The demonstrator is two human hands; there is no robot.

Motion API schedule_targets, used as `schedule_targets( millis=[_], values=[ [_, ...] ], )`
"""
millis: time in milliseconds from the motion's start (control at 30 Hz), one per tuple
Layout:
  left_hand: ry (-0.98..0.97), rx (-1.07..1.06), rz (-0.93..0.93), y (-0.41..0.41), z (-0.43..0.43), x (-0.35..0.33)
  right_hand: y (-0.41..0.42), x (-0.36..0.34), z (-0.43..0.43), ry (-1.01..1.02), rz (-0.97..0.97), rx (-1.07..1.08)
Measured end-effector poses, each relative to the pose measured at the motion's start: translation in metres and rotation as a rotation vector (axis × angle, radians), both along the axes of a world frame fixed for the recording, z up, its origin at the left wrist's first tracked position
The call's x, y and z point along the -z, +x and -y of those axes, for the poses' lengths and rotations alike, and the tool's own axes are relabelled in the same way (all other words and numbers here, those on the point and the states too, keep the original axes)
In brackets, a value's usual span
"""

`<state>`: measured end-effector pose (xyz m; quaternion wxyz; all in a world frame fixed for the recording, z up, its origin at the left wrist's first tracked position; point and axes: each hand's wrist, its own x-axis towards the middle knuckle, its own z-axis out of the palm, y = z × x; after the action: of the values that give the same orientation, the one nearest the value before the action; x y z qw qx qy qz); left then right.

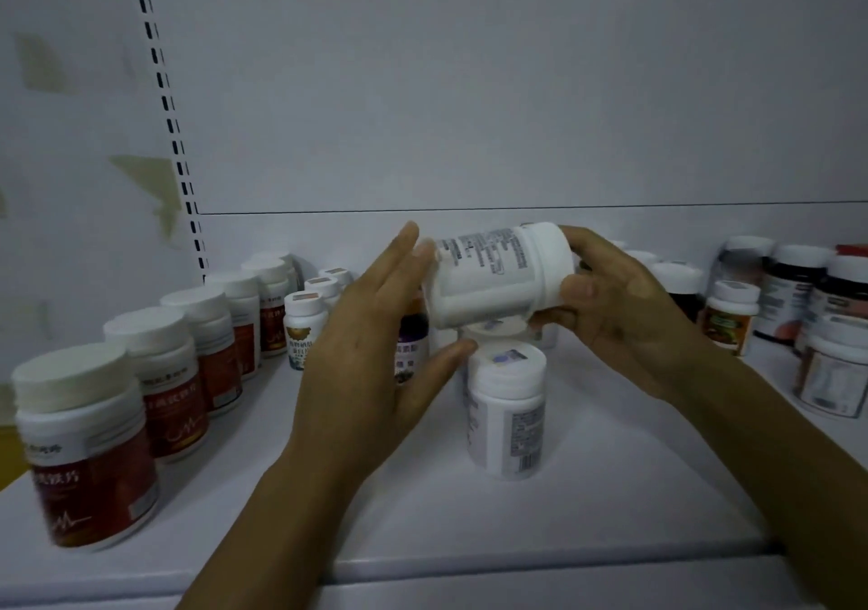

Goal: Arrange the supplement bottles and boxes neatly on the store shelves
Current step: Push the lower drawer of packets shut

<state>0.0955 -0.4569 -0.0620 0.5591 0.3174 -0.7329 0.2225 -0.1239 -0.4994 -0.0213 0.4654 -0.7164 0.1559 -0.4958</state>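
My right hand (pixel 624 318) is curled round the cap end of a white plastic supplement bottle (pixel 493 276), held sideways in the air above the white shelf (pixel 469 525). My left hand (pixel 371 351) has straight fingers, tips against the bottle's base, thumb spread below. One second white plastic bottle (pixel 507 412) stands upright directly under it. A purple-labelled bottle (pixel 411 342) is mostly hidden behind the left hand. In the left row I count five red-labelled white-capped bottles (pixel 89 459); further back is unclear. The dark bottles (pixel 794 299) at right are blurred and cut off.

Sideways white bottle (pixel 488 276) gripped by right hand (pixel 624 309), left hand (pixel 375 342) touching base
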Motion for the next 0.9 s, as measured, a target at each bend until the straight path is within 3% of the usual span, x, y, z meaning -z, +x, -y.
schedule_targets(
  millis=[100,400,600,900],
  values=[
    [0.128,0.019,-0.057,0.001,0.0,0.0,-0.004,0.005,0.0,-0.019,-0.015,-0.011],
    [-0.012,0.061,0.034,0.002,0.001,0.002,0.001,0.007,-0.01,0.001,-0.078,0.038],
    [0.117,0.009,-0.034,0.005,-0.001,0.004,0.0,0.011,-0.011,0.011,-0.022,-0.052],
    [0.03,0.051,0.026,0.003,0.0,0.003,0.003,0.012,-0.011,-0.015,-0.02,0.068]
  ],
)
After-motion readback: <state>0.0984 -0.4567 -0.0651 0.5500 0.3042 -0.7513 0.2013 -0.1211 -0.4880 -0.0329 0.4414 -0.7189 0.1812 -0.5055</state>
